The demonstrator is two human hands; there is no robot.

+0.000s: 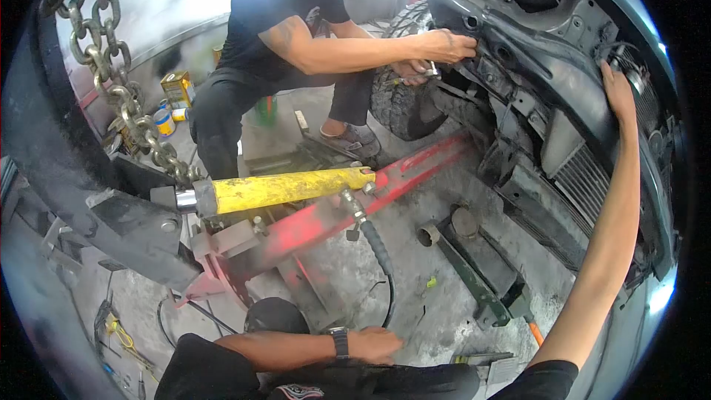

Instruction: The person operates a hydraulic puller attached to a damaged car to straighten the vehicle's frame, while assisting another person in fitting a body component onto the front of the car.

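Where the stripped, dark-painted metal front frame of a vehicle (552, 55) stands on the right, the wearer's right hand (618, 90) rests high against it, its fingers extended rather than curled. The left hand (374, 346), just past a black wristwatch (340, 344), is held low in front of the lap and blurred; whether it is closed around anything cannot be told. Near it, a black flexible hose (378, 248) runs up to a metal fitting close to one end of a scuffed yellow cylinder (289, 190). That cylinder extends above a worn red steel beam (296, 235), which reaches toward the frame; a heavy steel chain (133, 107) hangs by the cylinder's other end. Across from the wearer, a crouching co-worker (255, 11) has one hand (450, 46) at the frame and the other at a small silver tool (432, 70), beside a black tyre (404, 115). A dark green metal stand (474, 278) lies on the grey floor (407, 292).
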